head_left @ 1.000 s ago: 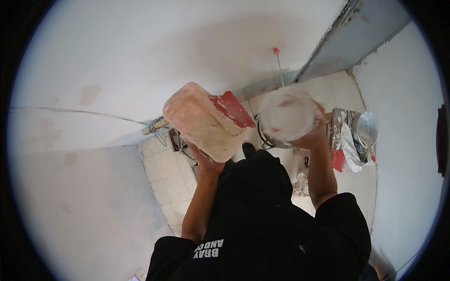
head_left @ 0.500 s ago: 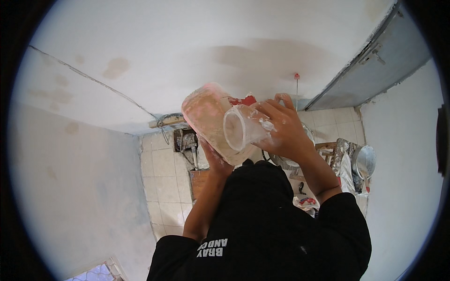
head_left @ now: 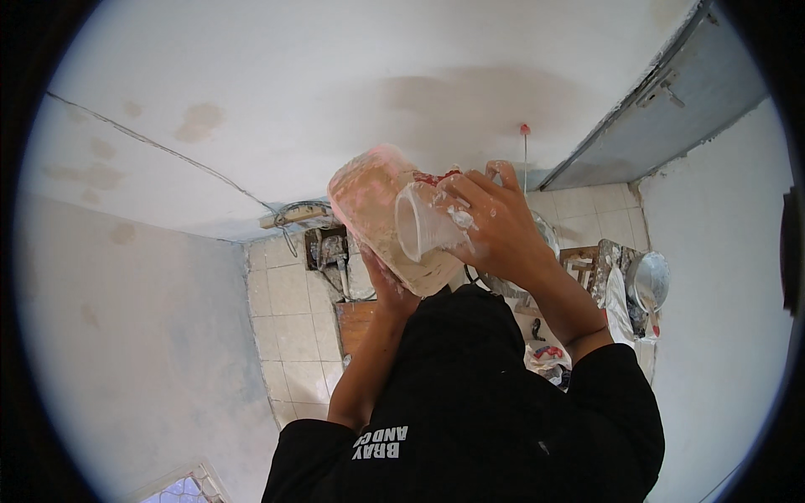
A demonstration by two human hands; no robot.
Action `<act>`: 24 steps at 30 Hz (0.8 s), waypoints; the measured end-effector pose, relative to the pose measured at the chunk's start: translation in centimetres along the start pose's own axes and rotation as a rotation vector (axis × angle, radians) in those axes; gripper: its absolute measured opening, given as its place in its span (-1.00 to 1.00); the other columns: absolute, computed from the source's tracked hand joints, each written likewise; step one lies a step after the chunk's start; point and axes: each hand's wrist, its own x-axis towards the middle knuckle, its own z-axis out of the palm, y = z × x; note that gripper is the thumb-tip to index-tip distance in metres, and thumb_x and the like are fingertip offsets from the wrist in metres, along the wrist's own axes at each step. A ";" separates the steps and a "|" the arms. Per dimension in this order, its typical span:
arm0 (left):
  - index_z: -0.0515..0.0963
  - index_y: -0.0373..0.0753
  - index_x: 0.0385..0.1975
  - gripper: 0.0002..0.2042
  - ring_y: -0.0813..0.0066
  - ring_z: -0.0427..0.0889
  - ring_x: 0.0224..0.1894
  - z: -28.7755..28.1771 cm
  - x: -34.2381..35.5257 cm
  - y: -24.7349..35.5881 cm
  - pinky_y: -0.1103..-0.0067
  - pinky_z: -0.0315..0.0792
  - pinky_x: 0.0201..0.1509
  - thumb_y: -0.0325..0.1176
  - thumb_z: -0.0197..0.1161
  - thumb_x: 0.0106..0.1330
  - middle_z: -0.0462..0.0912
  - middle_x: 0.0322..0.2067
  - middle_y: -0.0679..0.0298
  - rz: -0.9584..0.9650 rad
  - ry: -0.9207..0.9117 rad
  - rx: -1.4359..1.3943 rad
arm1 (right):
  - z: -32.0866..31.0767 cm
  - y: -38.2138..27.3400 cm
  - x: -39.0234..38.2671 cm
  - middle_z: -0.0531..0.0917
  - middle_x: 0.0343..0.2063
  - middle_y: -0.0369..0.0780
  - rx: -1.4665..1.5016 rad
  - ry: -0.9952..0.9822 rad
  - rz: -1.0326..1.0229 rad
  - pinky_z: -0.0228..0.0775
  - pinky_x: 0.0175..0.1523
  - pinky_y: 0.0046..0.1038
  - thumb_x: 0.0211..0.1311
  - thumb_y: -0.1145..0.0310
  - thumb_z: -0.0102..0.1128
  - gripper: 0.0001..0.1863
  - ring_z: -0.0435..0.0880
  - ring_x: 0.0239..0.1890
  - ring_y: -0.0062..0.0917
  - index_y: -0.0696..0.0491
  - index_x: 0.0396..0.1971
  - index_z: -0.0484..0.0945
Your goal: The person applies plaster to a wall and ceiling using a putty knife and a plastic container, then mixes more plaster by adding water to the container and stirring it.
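Observation:
My left hand (head_left: 391, 283) grips the lower side of a pinkish rounded rectangular tub (head_left: 367, 197), smeared with beige paste and held tilted in front of me. My right hand (head_left: 506, 225) is wrapped round a clear plastic cup (head_left: 409, 225), tipped sideways with its mouth toward the tub. White paste sticks to the fingers of that hand. Behind the cup, at the tub's far right edge, a dark red piece (head_left: 436, 178) shows; its kind is mostly hidden by my right fingers. I cannot see whether anything is in the cup.
Ahead stands a white wall (head_left: 302, 92) with damp-looking patches. A grey metal door (head_left: 671, 109) is at the far right. On the tiled floor (head_left: 285, 327) are a dirty box (head_left: 329, 249), coiled cable (head_left: 293, 216) and, at right, a metal bucket (head_left: 650, 281).
The cup has moved slightly left, nearer the tub. The red piece shows as a thinner strip now. My left hand keeps its hold on the tub.

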 end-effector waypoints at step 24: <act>-0.01 -0.05 0.30 -0.36 0.29 0.20 0.27 0.7 0.4 0.3 0.29 0.18 0.28 0.21 -0.37 0.34 0.17 0.23 0.26 -0.050 0.012 0.035 | 0.4 -0.5 0.1 0.52 -0.22 -0.25 -0.010 -0.027 0.086 0.08 0.06 -0.23 -0.43 0.29 0.44 -0.47 0.46 -0.09 -0.43 0.04 -0.26 0.55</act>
